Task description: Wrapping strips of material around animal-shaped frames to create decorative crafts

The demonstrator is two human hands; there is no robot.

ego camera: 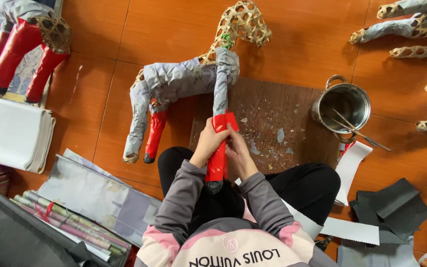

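Nearest you, your left hand [208, 143] and right hand [237, 153] close their fingers around the red paper [218, 148] on the woven animal frame's [193, 74] front leg. I judge you are mid-wrap; next, smooth the red upward, snugly. At 2 o'clock a metal pot [344, 106] stands on the orange tile floor [292, 44]; at 9 o'clock, stacked white paper [11, 131].

The floor [292, 29] was glossy orange-brown tile with thin dark joints, evenly lit, with a scuffed brown board [282, 118] upon it.
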